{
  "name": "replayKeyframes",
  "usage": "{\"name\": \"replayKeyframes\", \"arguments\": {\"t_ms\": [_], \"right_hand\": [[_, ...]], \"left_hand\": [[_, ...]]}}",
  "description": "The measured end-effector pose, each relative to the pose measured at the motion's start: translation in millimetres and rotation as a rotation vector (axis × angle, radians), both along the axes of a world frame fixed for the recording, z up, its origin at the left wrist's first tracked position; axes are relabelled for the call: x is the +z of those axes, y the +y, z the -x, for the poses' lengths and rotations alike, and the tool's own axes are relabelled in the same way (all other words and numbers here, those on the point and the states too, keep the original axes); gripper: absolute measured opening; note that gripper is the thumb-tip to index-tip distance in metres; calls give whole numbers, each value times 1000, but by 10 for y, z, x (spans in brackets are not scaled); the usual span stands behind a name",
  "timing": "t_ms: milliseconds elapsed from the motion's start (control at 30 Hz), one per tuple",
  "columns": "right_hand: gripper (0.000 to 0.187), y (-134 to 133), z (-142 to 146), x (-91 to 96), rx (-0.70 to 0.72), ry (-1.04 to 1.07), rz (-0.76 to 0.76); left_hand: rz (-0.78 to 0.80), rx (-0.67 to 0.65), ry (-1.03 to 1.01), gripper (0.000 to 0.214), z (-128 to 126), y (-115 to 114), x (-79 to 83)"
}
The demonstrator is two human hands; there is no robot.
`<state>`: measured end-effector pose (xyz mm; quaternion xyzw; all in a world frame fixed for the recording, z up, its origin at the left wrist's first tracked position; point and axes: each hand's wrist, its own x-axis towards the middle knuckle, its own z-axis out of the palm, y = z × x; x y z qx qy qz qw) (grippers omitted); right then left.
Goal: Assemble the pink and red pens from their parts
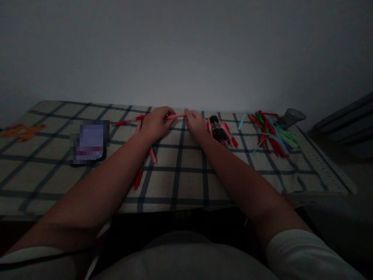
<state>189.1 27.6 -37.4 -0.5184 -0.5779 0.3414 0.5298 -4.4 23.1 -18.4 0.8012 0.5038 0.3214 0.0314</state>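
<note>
Between my two hands a pink pen (176,116) lies level, just above the far part of the table. My left hand (158,122) is closed on its left end, and the fingertips of my right hand (195,122) pinch its right end. Several red and pink pens lie loose around my left wrist, among them a red pen (122,122) and a pink pen (153,155); my forearm partly covers them. Close by my right hand, on its right, is a pile of black, pink and red pens (218,130).
A checked cloth (186,182) covers the table, which meets a pale wall. At the left are a blurred-out phone (90,142) and an orange item (23,131). Colourful strips (271,134) and a dark transparent cup (291,116) on its side lie at the right.
</note>
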Motion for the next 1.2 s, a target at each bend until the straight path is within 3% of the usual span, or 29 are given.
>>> {"name": "replayKeyframes", "arguments": {"t_ms": [200,400,633,933,1200], "right_hand": [[44,18,17,-2,-22,24,4],[39,-68,32,103,3,54,-9],[30,-25,41,77,11,116,-10],[64,-55,-10,71,15,-18,-9],[59,-19,-22,27,15,-69,-32]], "left_hand": [[-13,-12,22,31,-10,-32,22],[0,-21,51,43,-23,-39,41],[-2,-15,43,43,-15,-45,44],[2,4,-7,22,8,-6,7],[-2,7,2,18,0,6,-1]]}}
